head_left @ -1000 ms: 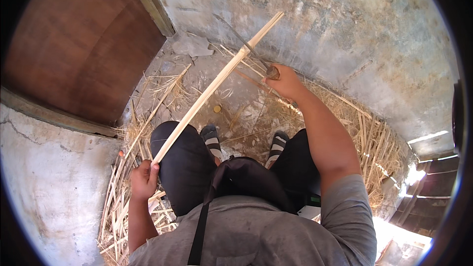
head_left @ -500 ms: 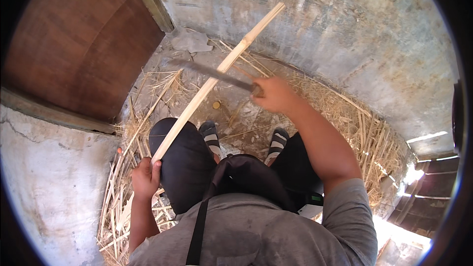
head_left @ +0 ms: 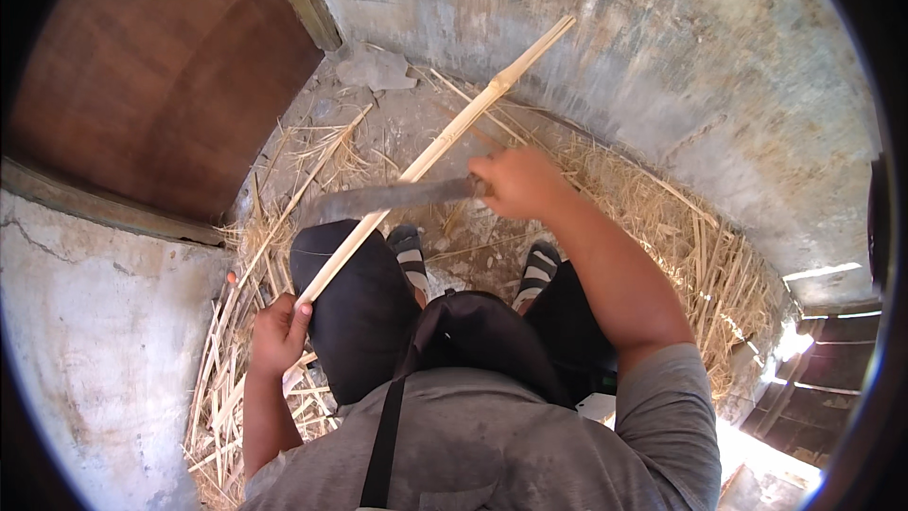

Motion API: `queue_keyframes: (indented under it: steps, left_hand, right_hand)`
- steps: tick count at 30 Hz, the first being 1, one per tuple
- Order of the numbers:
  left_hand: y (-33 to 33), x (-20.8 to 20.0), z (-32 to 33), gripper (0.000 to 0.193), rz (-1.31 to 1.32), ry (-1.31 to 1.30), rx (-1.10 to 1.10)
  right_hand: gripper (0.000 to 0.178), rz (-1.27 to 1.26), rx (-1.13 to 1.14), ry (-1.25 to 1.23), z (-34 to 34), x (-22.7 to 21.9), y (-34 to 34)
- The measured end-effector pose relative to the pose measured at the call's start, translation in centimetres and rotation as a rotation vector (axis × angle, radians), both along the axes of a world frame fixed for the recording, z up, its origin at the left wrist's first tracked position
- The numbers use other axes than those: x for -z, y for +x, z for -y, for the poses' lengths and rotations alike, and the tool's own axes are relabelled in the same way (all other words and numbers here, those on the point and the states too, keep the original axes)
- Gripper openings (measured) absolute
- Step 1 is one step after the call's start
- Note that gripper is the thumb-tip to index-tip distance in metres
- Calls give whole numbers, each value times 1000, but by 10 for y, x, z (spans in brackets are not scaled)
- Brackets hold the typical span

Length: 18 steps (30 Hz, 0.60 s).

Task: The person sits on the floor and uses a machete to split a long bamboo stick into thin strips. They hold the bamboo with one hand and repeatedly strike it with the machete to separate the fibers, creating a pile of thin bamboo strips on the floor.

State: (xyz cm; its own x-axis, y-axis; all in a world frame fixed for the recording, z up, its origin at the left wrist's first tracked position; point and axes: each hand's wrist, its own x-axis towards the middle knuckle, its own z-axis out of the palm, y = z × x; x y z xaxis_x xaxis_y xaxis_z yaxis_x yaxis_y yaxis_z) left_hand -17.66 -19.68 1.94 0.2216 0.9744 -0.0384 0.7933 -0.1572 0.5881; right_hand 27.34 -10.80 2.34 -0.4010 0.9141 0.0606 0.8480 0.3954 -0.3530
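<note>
A long pale split bamboo strip point(head_left: 454, 129), with a knobby joint toward its far end, slants up and to the right across my left knee. My left hand point(head_left: 276, 333) is closed round its near end, beside the knee. In my right hand point(head_left: 523, 185) is a machete point(head_left: 407, 195), slightly blurred, gripped by its handle. The blade points left and lies across the middle of the strip, just beyond the knee. Whether the edge bites into the bamboo cannot be seen.
Bamboo slivers point(head_left: 222, 407) lie heaped at my left, and shavings point(head_left: 662, 203) pile along the wall point(head_left: 605, 47) at right. A brown panel point(head_left: 161, 76) stands at the far left. My socked feet point(head_left: 537, 267) rest on the dirty floor, where a flat grey slab point(head_left: 376, 69) lies farther off.
The machete has come down along the strip toward my left knee, its blade swinging lower at the tip. The strip's far end has shifted slightly right and nearer.
</note>
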Motion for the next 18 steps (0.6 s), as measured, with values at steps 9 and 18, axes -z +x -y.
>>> queue_keyframes:
  steps: [9, 18]
  left_hand:
    - [6, -11, -3, 40, 2, -108, -34]
    - [14, 5, 7, 34, -150, 143, -51]
  right_hand:
    - [34, -348, 213, -151, -13, 24, 45]
    - [31, -305, 275, -320, -19, 20, 48]
